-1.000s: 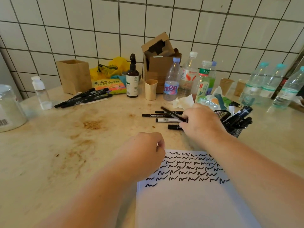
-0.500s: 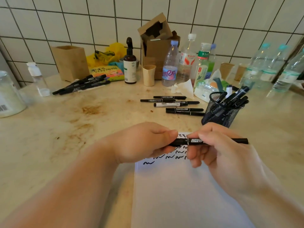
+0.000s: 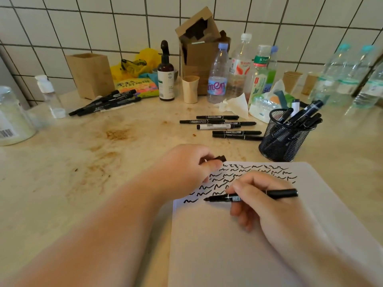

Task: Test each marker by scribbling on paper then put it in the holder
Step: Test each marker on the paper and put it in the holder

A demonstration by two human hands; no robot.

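Over the sheet of paper (image 3: 259, 235), the right hand (image 3: 267, 201) grips an uncapped black marker (image 3: 250, 197) between thumb and curled fingers, barrel nearly level, tip pointing left and sitting at or just above the lowest row of black scribbles (image 3: 248, 175); contact with the paper cannot be judged. The left hand (image 3: 186, 168) rests at the paper's upper left corner, fingers curled, pinching the black cap (image 3: 219, 158) so that its end projects to the right. Behind the paper, at right, stands the black mesh holder (image 3: 284, 137), with several markers leaning in it. To its left, six loose markers (image 3: 219, 127) lie roughly parallel on the tabletop (image 3: 72, 172), clear of both hands. Farther back, a second cluster of thicker black markers (image 3: 105, 102) lies before a wooden box (image 3: 89, 73). Plastic bottles (image 3: 217, 79), a brown pump bottle (image 3: 165, 75), a paper cup (image 3: 190, 89) and a cardboard carton (image 3: 199, 48) line the tiled wall (image 3: 103, 21).
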